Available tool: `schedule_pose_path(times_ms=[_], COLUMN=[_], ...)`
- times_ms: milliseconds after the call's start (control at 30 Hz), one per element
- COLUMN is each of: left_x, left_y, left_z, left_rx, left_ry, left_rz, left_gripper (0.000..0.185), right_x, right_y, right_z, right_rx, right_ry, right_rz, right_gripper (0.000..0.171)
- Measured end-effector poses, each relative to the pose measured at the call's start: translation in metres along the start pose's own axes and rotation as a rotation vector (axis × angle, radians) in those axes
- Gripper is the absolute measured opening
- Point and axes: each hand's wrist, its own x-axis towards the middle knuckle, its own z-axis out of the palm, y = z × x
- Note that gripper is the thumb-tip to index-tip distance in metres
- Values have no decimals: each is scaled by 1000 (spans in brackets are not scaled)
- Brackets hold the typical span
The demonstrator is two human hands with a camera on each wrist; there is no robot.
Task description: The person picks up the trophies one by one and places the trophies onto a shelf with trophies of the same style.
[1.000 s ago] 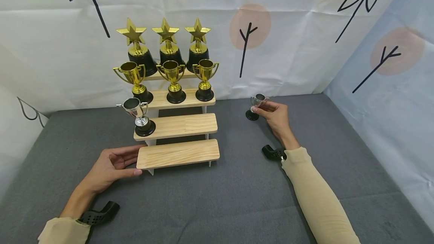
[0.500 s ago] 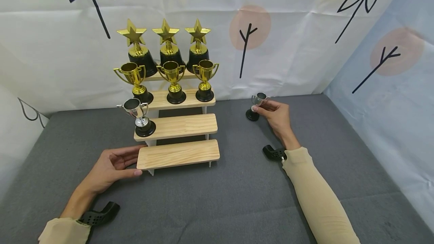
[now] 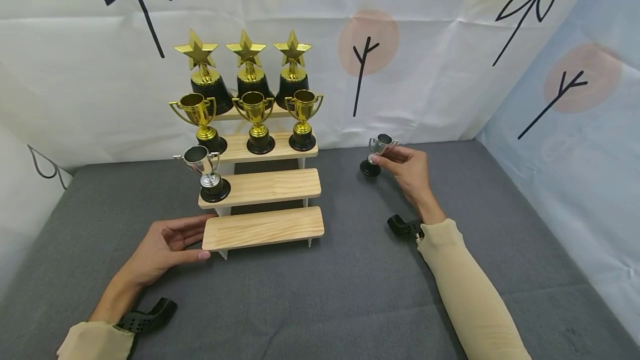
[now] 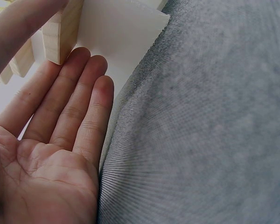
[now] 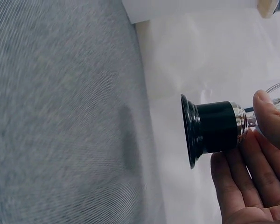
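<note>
In the head view a tiered wooden display stand (image 3: pixel 264 228) stands left of centre. My left hand (image 3: pixel 157 251) holds the left end of its lowest step, thumb at the front corner and fingers toward the back; in the left wrist view those fingers (image 4: pixel 91 116) look nearly straight against the wood. My right hand (image 3: pixel 411 174) pinches a small silver trophy cup (image 3: pixel 370 169) by its stem, right of the stand. The right wrist view shows its black base (image 5: pixel 210 128) a little off the cloth. Another silver trophy cup (image 3: pixel 214 189) stands at the left of the second step.
Gold trophy cups (image 3: pixel 259 141) line the third step, and gold star trophies (image 3: pixel 251 85) line the top one. Grey cloth (image 3: pixel 320 304) covers the table. White printed fabric (image 3: pixel 430 88) hangs close behind, with a bluish panel (image 3: pixel 565 171) on the right.
The silver trophy cup in my right hand has risen slightly and shifted a little left. My left hand stays at the stand. The head view has tilted very slightly.
</note>
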Motion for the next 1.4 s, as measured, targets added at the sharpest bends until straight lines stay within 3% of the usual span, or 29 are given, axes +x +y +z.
schedule_pose_path(times_ms=[567, 800, 1400], left_x=[0, 0, 1], left_y=[-1, -2, 0], left_z=[-1, -1, 0], left_rx=[0, -11, -11], left_ry=[-3, -7, -7], left_rz=[-2, 7, 16], left_gripper=[64, 65, 66], right_x=[-7, -11, -18], right_y=[-30, -41, -54], right_z=[11, 17, 27], right_rx=[7, 57, 52], right_ry=[-42, -70, -118], right_rz=[-42, -49, -106], right_gripper=[27, 20, 16])
